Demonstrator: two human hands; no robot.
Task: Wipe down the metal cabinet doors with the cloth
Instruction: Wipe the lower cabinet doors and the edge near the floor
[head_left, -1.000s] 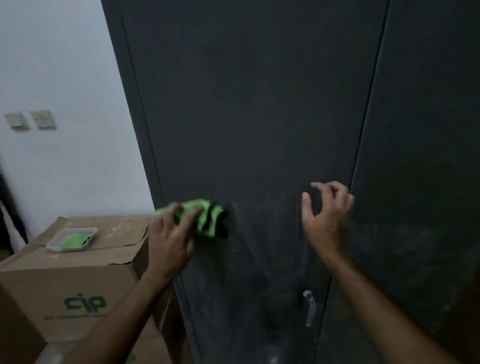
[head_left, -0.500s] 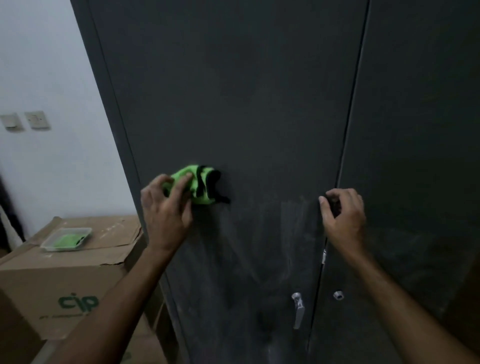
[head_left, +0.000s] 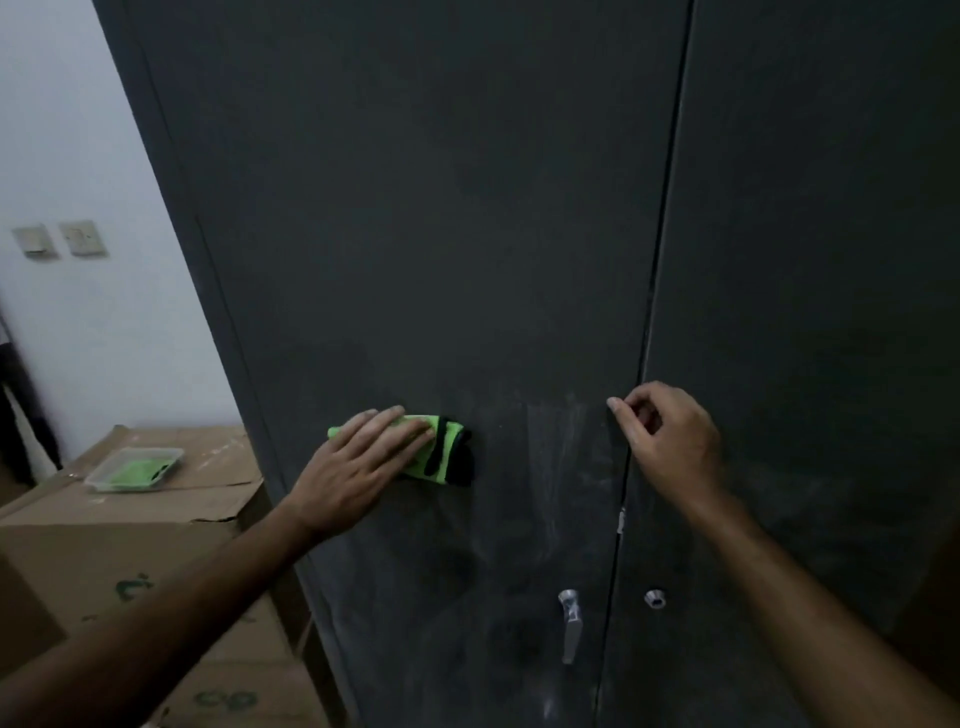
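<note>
Two dark grey metal cabinet doors fill the view: the left door (head_left: 441, 234) and the right door (head_left: 810, 234), split by a vertical seam. My left hand (head_left: 358, 467) presses a bright green cloth with black stripes (head_left: 441, 454) flat against the left door, fingers straight. My right hand (head_left: 670, 441) is at the seam with its fingers curled and holds nothing; whether the fingertips touch the door edge is unclear. Pale smears mark the left door between the hands.
A metal handle (head_left: 570, 626) and a round lock (head_left: 654, 597) sit low by the seam. Cardboard boxes (head_left: 130, 530) are stacked left of the cabinet, with a clear plastic tray (head_left: 135, 469) on top. Wall switches (head_left: 60, 240) are on the white wall.
My left hand has slid the cloth rightward across the left door and flattened on it. My right hand has stayed curled by the seam.
</note>
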